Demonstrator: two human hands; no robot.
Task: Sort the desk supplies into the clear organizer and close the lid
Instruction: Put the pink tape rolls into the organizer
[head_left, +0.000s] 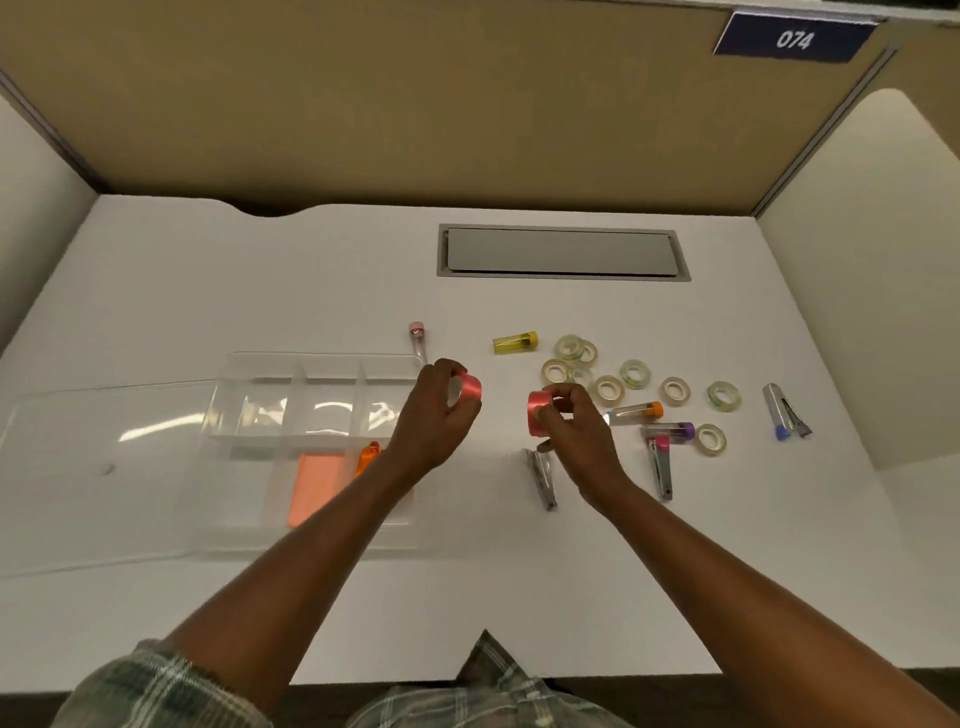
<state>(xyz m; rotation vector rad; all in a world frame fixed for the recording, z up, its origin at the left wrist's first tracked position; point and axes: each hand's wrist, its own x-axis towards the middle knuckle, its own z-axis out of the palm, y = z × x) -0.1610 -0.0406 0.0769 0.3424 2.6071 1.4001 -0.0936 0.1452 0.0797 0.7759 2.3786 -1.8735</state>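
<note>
The clear organizer (260, 384) lies open on the white desk, its lid (98, 467) flat to the left. An orange pad (317, 486) and an orange item (368, 456) sit in its near compartments. My left hand (436, 415) holds a pink tape roll (467, 392) just right of the organizer's far right corner. My right hand (571, 431) grips a second pink tape roll (537, 413). To the right lie several clear tape rolls (610, 389), lead tubes (636, 413) and staplers (661, 467).
A yellow tube (515, 343) and a pink-capped tube (418, 340) lie beyond my hands. A blue-tipped stapler (784, 413) sits far right, a metal one (541, 478) under my right wrist. A grey cable hatch (563, 253) is set in the desk. Partition walls surround it.
</note>
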